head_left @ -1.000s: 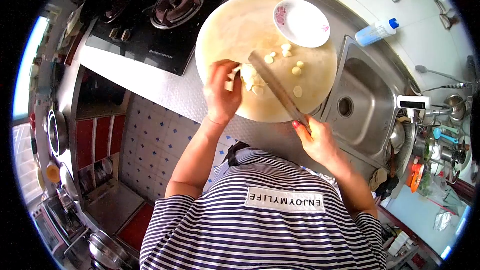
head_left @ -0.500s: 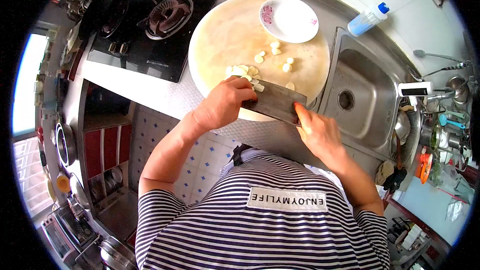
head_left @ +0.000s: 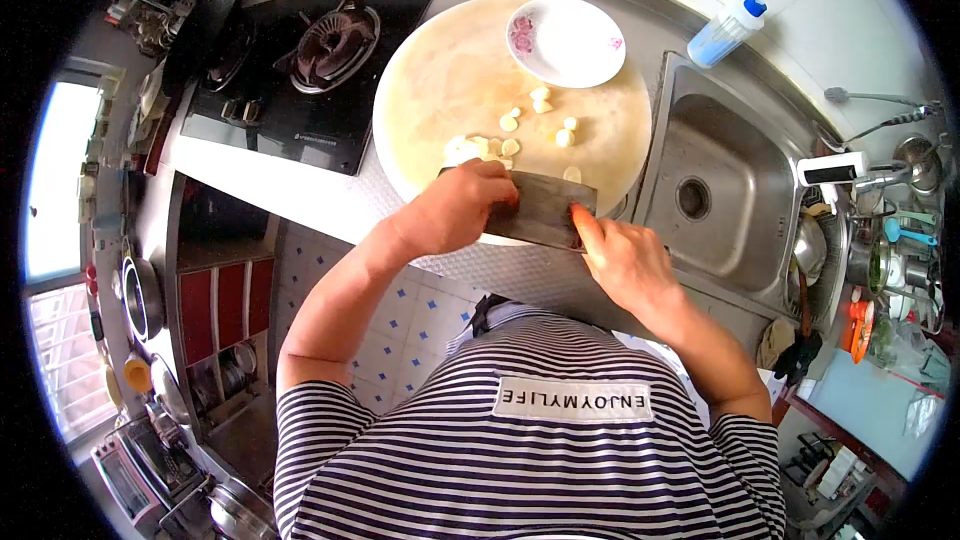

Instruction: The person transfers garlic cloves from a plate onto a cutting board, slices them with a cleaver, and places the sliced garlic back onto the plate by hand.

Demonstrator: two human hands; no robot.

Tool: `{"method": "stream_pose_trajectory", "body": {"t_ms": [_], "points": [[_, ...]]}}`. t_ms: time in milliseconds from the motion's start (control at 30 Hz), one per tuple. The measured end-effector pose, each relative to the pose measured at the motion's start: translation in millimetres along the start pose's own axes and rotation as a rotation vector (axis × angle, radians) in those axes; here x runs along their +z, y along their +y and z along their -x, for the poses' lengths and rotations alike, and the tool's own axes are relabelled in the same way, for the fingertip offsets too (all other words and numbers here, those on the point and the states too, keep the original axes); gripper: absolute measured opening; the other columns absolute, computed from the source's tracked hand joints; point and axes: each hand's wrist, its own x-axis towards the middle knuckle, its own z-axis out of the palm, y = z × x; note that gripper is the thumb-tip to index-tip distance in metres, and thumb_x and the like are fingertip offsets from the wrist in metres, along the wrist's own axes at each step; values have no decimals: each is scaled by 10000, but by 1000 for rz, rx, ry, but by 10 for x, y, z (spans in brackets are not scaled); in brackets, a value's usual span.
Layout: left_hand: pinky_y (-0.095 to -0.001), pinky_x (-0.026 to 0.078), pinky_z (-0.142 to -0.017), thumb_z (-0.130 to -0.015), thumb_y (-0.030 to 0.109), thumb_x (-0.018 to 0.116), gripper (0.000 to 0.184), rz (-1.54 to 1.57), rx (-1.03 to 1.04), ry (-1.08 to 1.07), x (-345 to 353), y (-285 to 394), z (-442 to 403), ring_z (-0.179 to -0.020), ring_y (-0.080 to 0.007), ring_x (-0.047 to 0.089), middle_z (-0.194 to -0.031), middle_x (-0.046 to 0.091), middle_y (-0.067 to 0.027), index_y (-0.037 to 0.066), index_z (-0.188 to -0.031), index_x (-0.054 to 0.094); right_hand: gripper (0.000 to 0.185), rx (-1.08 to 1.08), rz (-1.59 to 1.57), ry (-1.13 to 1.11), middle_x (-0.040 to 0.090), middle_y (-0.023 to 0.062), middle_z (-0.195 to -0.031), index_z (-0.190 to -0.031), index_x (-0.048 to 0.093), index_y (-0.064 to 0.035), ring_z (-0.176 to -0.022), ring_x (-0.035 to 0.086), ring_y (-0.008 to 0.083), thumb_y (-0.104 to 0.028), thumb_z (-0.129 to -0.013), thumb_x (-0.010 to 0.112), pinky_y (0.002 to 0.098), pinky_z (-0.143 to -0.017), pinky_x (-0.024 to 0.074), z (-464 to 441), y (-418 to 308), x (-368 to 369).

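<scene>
A wide-bladed cleaver (head_left: pixel 542 208) lies across the near edge of the round cutting board (head_left: pixel 430 70). Its handle end is in my right hand (head_left: pixel 628 262), fingers closed. My left hand (head_left: pixel 455 205) is at the blade's left end, its fingers bent together against the blade; whatever lies under them is hidden. Just beyond the left fingers is a pile of pale slices (head_left: pixel 478 148). Several small pale pieces (head_left: pixel 541 100) are spread over the middle of the board, and a single slice (head_left: pixel 572 174) sits behind the blade. A white floral plate (head_left: pixel 570 42) rests at the board's far side.
Left of the board is a black gas stove (head_left: pixel 280 135) with a burner (head_left: pixel 335 45). On the right are a steel sink (head_left: pixel 730 170), a bottle with a blue cap (head_left: pixel 722 33) behind it, and a faucet (head_left: pixel 835 170). Utensils crowd the far right.
The cleaver has swung from a slanted pose over the board to its near edge. My left hand has moved from the slices onto the blade. The camera view has shifted slightly.
</scene>
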Motion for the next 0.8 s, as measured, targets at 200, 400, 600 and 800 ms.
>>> {"method": "stream_pose_trajectory", "body": {"t_ms": [200, 400, 600, 800], "points": [[-399, 491, -839, -753, -51, 563, 256, -334, -94, 32, 80, -346, -281, -1007, -369, 586, -1015, 619, -164, 30, -978, 656, 419, -75, 28, -30, 585, 104, -663, -1229, 569, 4, -589, 650, 240, -74, -817, 580, 347, -501, 534, 82, 70, 11], [-443, 521, -711, -794, 50, 655, 207, -287, 6, 201, 282, -414, -945, -811, -381, 630, -964, 622, -144, 57, -997, 614, 388, -50, -21, -58, 603, 102, -679, -1190, 602, -13, -576, 647, 232, -76, -809, 570, 339, -511, 533, 393, 226, -89], [-473, 524, -712, -732, 117, 683, 254, -343, -137, 172, 597, -456, -1178, -846, -367, 630, -942, 597, -147, 47, -952, 578, 439, 89, -158, -52, 649, 132, -749, -1173, 611, -8, -613, 659, 288, -171, -767, 647, 394, -557, 540, 780, 344, -124], [-490, 510, -690, -667, 91, 656, 269, -276, -60, 300, 458, -445, -1034, -820, -402, 608, -868, 587, -191, 27, -906, 549, 488, 101, -270, 34, 695, 184, -878, -1187, 609, 10, -694, 690, 311, -161, -747, 732, 402, -612, 557, 1044, 461, -82]]}}
